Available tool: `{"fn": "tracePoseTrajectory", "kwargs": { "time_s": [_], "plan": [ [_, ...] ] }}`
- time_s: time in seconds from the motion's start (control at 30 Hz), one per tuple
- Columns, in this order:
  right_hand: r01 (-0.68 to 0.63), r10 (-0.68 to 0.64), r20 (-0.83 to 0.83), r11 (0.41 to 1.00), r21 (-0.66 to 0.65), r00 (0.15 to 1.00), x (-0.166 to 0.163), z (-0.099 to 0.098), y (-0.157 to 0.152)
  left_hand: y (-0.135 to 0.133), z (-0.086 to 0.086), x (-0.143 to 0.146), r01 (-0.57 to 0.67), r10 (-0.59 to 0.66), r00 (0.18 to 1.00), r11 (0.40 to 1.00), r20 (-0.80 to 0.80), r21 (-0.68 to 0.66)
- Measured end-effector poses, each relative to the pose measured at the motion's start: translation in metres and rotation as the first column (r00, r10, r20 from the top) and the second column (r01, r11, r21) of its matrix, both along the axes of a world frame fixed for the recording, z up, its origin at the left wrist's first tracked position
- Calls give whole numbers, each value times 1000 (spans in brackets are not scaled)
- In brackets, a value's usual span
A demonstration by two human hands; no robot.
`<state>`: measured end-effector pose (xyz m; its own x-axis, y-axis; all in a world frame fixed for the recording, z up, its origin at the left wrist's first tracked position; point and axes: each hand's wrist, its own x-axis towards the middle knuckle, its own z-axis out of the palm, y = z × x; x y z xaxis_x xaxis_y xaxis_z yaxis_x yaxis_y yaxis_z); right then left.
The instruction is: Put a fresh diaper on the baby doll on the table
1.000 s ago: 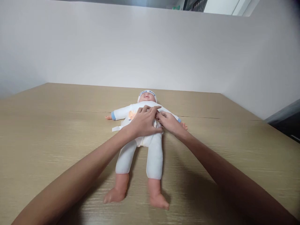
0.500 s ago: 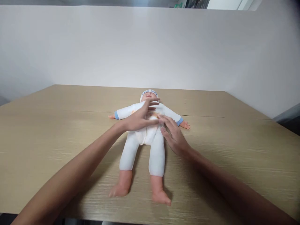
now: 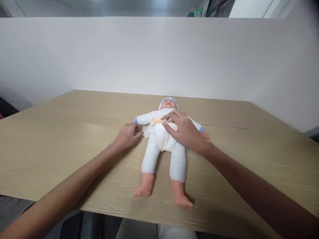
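Observation:
A baby doll (image 3: 152,156) in a white suit with blue cuffs and a lettered white headband lies on its back, its feet toward me. Round its hips sits a white diaper (image 3: 164,137) with an orange-patterned waistband. My left hand (image 3: 128,134) is beside the doll's hip at the left, its fingers closed on the diaper's side tab (image 3: 146,132), which is pulled outward. My right hand (image 3: 181,127) rests over the front of the diaper's waist with fingers spread and curved, touching it. The right side of the diaper is partly hidden beneath that hand.
The doll lies on a light wooden table (image 3: 99,186) with a seam across it. Behind the table rises a white partition (image 3: 149,56). My legs (image 3: 139,229) show below the table's near edge.
My left hand has moved from over the doll's belly out to the left and closed on the diaper's side tab. My right hand has shifted onto the diaper's front. The view has tilted slightly.

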<state>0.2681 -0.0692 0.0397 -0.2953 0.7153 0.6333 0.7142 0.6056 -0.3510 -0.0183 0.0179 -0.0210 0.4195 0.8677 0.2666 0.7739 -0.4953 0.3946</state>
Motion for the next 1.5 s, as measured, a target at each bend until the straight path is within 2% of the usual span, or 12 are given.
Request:
{"fn": "tracePoseTrajectory", "kwargs": {
  "time_s": [0.1, 0.17, 0.33, 0.53, 0.67, 0.73, 0.9, 1.1, 1.27, 1.4, 1.5],
  "plan": [
    [-44, 60, 111, 989, -142, 992, -13, 8, 19, 7, 5, 3, -43, 34, 996, 993, -80, -111],
    [-18, 53, 150, 974, -226, 987, -17, 8, 27, 14, 9, 5, -57, 35, 994, 973, -100, -223],
    [9, 25, 107, 953, -301, 994, -16, 4, 32, 26, 20, 4, -41, 17, 998, 929, -68, -369],
    [5, 18, 68, 945, -326, 998, -13, -1, 34, 26, 48, 6, 147, -37, 975, 846, 217, -513],
    [26, -19, 20, 926, -376, 1000, -15, -2, 33, 20, 61, 33, 265, -13, 902, 805, 432, -531],
    [16, -21, -7, 919, -394, 1000, -16, -2, 31, 15, 64, 53, 287, -27, 889, 810, 456, -512],
    [22, -59, -74, 905, -425, 995, -19, 0, 34, 11, 61, 81, 372, -124, 865, 809, 486, -455],
    [36, -113, -151, 899, -437, 982, -16, -4, 43, 17, 50, 72, 449, -162, 805, 796, 571, -406],
    [38, -115, -172, 917, -397, 978, -15, -9, 44, 20, 27, 65, 295, -58, 830, 890, 555, -347],
    [84, -146, -151, 932, -353, 978, -16, -12, 47, 26, 12, 67, 321, -98, 817, 896, 568, -307],
    [126, -161, -166, 971, -204, 973, -19, -14, 47, 24, 10, 72, 239, -62, 832, 937, 551, -256]
  ]
}}
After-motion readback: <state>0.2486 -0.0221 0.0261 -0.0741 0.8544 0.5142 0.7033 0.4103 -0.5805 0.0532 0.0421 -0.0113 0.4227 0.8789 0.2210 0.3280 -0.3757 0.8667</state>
